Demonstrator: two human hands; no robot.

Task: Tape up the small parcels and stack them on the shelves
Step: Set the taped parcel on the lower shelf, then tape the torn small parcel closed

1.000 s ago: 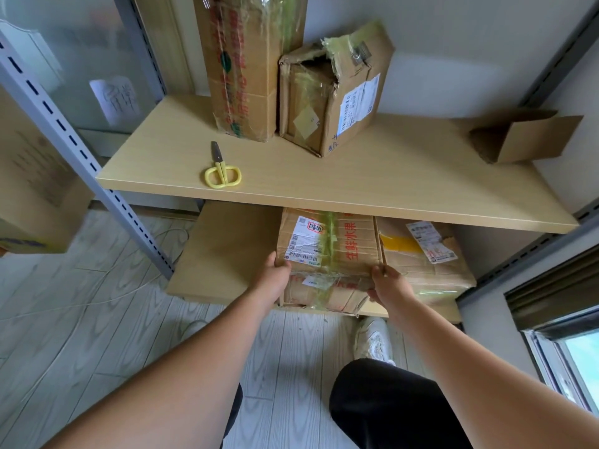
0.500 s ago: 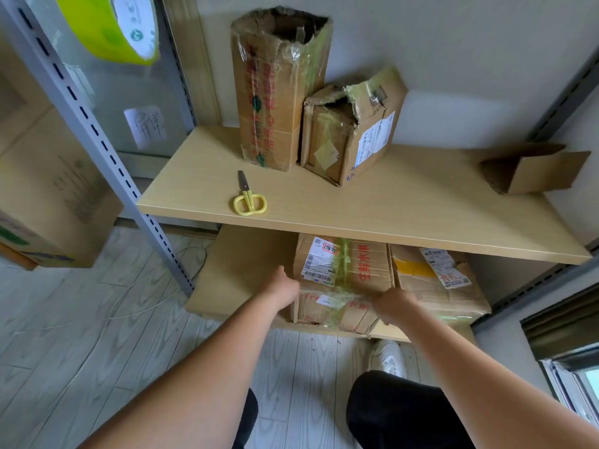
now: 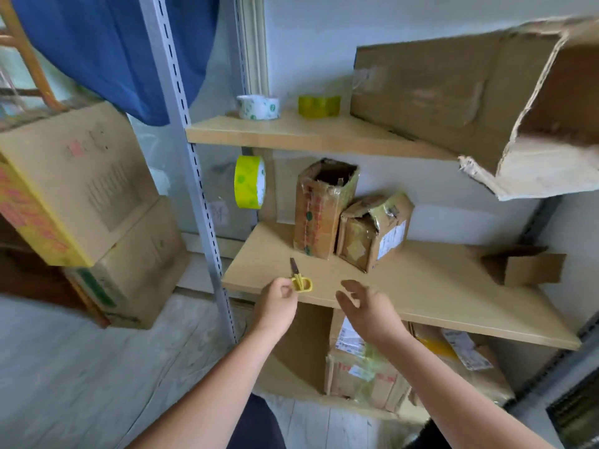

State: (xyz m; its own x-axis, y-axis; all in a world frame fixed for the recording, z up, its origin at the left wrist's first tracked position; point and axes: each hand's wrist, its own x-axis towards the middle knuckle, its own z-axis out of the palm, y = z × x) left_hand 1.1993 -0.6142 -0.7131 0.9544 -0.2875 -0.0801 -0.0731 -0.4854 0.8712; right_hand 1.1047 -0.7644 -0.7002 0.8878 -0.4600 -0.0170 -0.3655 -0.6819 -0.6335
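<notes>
Parcels lay taped on the bottom shelf; two torn boxes stood untaped on the middle shelf; left hand curled by the scissors, gripping nothing I could see; right hand hung slack-fingered, empty.

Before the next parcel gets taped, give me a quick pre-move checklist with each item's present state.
1. Both hands free: ok. Left hand is loosely curled and holds nothing; right hand is open.
2. Scissors within reach: ok, on the middle shelf just past the left hand.
3. Tape available: ok. A yellow-green tape roll hangs by the upright; two more rolls sit on the top shelf.
4. Untaped parcels at hand: ok. Tall open box and torn box stand on the middle shelf.
5. Bottom-shelf parcel fully seated: cannot tell, partly hidden.
</notes>
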